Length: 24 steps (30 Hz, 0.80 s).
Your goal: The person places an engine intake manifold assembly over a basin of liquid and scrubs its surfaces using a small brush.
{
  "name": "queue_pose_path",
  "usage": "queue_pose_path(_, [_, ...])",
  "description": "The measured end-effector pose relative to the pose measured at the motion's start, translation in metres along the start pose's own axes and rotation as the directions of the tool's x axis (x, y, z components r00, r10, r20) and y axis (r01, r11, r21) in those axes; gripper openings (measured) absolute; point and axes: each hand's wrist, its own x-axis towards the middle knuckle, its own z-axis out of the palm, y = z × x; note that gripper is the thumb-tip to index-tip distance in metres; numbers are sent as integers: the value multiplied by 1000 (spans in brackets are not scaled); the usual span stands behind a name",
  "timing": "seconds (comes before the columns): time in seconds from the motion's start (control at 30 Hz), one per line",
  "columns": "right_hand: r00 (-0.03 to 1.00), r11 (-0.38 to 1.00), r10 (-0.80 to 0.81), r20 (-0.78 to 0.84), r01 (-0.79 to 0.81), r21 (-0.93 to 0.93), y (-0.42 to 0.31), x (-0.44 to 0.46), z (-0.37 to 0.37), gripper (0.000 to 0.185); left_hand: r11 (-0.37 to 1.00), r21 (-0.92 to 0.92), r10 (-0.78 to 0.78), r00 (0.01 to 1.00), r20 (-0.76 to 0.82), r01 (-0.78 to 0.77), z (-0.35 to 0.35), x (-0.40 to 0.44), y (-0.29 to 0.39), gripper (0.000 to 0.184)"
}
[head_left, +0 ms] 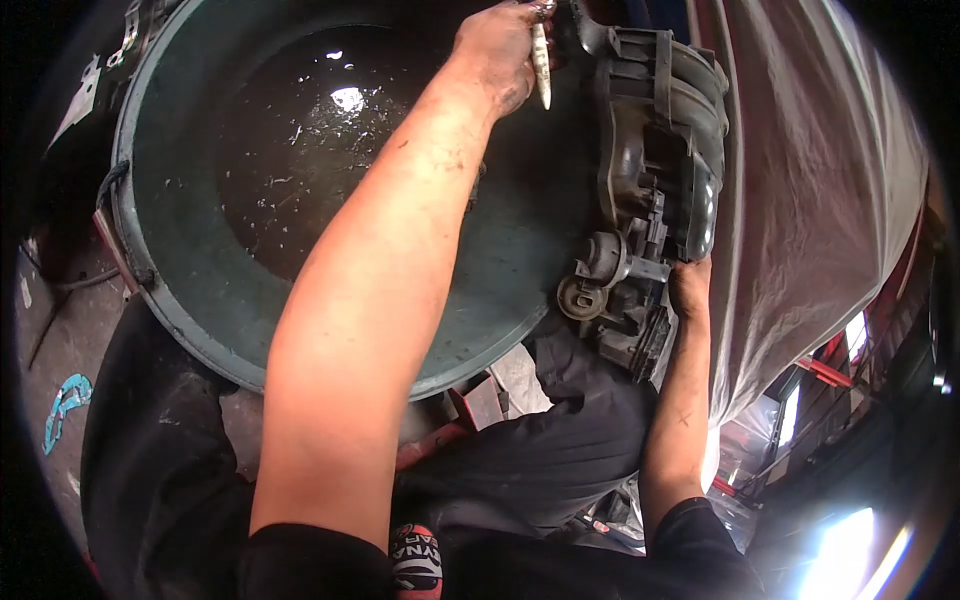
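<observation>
My left hand (pixel 497 55) reaches across the basin to the top edge of the view, fingers closed around a slim tool with a dirty white tapered handle (pixel 541 68). The handle points down out of the fist; the tool's other end is hidden. On the right, a black plastic engine intake manifold (pixel 625 150) stands on end over the basin's right rim, with a round valve-like part (pixel 604 257) near its bottom. My right hand (pixel 692 287) grips the manifold's lower right side, its fingers mostly hidden behind it.
A large dark green basin (pixel 190 335) holds murky, shiny liquid (pixel 300 140). Grey sheeting (pixel 800 180) hangs just right of the manifold. My knees in dark trousers (pixel 560 440) flank the basin's near side. A blue cloth-like scrap (pixel 67 408) lies on the floor at left.
</observation>
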Motion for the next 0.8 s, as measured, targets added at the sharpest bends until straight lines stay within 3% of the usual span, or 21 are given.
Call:
queue_pose_path(0.13, [999, 995, -50, 0, 50, -89, -7, -3, -1, 43, 996, 85, -7, 996, 92, -1, 3, -6, 4, 23])
queue_pose_path(0.23, [999, 999, -6, 35, 7, -32, -23, -7, 3, 49, 1000, -11, -22, 995, -99, 21, -1, -4, 0, 22])
queue_pose_path(0.37, [987, 992, 105, 120, -96, -78, -19, -3, -17, 66, 999, 35, -8, 997, -77, 11, -13, 4, -5, 20])
queue_pose_path(0.43, [979, 983, 154, 136, -138, -120, -57, -17, -22, 80, 1000, 21, -4, 997, -73, 5, -11, 4, -6, 20])
queue_pose_path(0.53, [986, 910, -139, 87, 93, 405, -93, -21, -13, 88, 1000, 16, -3, 985, -175, 6, -6, 4, -4, 19])
queue_pose_path(0.6, [989, 972, -144, 37, 134, 194, -112, -15, 5, 93, 999, 31, 23, 988, -154, -19, -14, 7, -7, 18])
queue_pose_path(0.63, [989, 986, -149, 12, 148, 83, -119, -12, 17, 97, 998, -51, 26, 992, -127, -32, -15, 8, -9, 17])
queue_pose_path(0.67, [973, 939, -231, 1, 223, -262, -118, -7, 23, 103, 999, -33, 19, 989, -148, -24, -14, 8, -11, 17])
queue_pose_path(0.73, [971, 952, -240, -4, 234, -198, -123, -10, 31, 107, 1000, 5, 20, 981, -194, -19, -10, 6, -9, 18])
queue_pose_path(0.8, [968, 942, -253, -10, 243, -231, -121, -9, 33, 106, 1000, 31, 3, 991, -135, 1, -13, 4, -6, 18])
